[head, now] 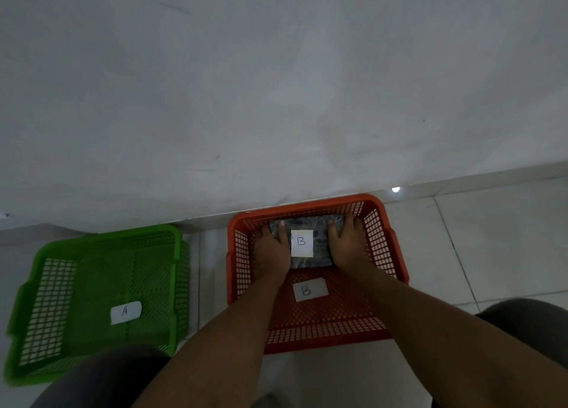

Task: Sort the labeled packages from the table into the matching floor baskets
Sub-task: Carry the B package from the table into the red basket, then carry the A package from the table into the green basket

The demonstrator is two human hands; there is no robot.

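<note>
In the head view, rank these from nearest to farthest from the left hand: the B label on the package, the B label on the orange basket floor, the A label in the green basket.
From the left hand:
1. B label on the package, just right of the hand.
2. B label on the orange basket floor, below and right, nearer the person.
3. A label in the green basket, far left.

indoor room, kind unclear | tiled floor (498, 248) | white wall (276, 85)

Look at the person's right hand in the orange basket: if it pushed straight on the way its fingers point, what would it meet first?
Most likely the far wall of the orange basket. The right hand grips the side of the B package, fingers aimed away from the person. Depth is unclear, but little bare floor shows ahead of them.
</note>
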